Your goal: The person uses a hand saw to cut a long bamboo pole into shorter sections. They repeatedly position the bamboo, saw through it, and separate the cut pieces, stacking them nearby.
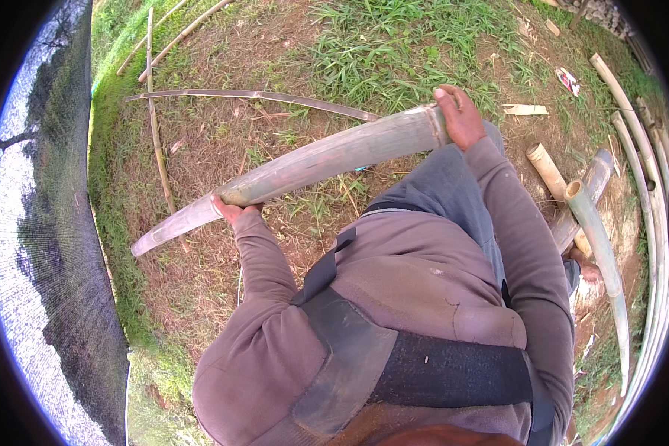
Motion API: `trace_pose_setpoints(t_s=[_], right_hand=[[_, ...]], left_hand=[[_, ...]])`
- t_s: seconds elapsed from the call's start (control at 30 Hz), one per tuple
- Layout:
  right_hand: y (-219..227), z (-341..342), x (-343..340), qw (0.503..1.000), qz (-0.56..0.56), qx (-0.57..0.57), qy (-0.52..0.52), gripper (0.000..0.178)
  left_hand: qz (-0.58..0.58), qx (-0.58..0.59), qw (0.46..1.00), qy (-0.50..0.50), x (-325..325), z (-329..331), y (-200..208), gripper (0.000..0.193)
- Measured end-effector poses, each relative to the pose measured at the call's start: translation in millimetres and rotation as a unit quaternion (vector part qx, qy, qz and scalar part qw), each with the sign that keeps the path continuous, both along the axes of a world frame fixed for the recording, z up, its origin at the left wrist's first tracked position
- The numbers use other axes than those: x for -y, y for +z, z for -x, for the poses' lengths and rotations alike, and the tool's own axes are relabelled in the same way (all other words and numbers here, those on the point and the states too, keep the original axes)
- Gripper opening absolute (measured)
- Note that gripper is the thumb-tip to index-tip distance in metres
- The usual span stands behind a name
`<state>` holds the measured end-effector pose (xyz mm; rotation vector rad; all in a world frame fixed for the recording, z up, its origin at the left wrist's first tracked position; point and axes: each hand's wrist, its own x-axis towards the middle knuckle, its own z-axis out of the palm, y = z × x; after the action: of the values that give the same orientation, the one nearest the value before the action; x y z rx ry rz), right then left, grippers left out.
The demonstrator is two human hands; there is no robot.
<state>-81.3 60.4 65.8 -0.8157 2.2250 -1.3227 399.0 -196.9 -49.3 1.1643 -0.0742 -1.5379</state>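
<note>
A thick grey-green bamboo pole (334, 154) slants across the view in front of my body, its right end higher in the picture. My right hand (462, 119) is wrapped over that right end, next to a node ring, with the thumb on top. Farther left, my left hand (236, 211) grips the pole from below, by another node. Beyond the left hand a paler, narrower length (175, 227) of the pole reaches out over the dry grass. The palm side of each hand is hidden against the bamboo.
On the ground ahead lie a split bamboo strip (253, 95) and a thin pole (156, 134). At my right are short bamboo pieces (548, 171), a longer curved one (600, 245) and several long poles (650, 186). A mesh screen (59, 223) borders the left.
</note>
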Motion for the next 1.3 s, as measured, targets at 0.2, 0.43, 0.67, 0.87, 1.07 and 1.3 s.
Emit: trace_pose_setpoints(t_s=[0.2,0.43,0.67,0.87,1.07,1.3], right_hand=[[10,4,-61,0.950,-0.081,-0.298,0.050,0.054],[19,81,-250,0.912,-0.221,-0.312,-0.148,0.047],[-50,38,-414,0.868,-0.304,-0.198,-0.338,0.059],[-95,-61,-375,0.868,-0.338,-0.074,-0.356,0.048],[-82,-107,-336,0.837,-0.476,0.018,-0.269,0.050],[-83,-118,-326,0.881,-0.297,-0.041,-0.367,0.042]], left_hand=[[-0.128,0.089,0.988,-0.008,71,-19,-82,0.080],[-0.215,0.215,0.937,-0.169,123,-41,-191,0.074],[-0.283,0.682,0.655,-0.162,51,101,-44,0.080],[0.581,0.531,0.296,-0.541,-58,172,-70,0.053],[0.616,0.489,-0.252,-0.564,-66,249,-108,0.055],[0.590,0.533,-0.213,-0.568,-37,308,-76,0.066]])
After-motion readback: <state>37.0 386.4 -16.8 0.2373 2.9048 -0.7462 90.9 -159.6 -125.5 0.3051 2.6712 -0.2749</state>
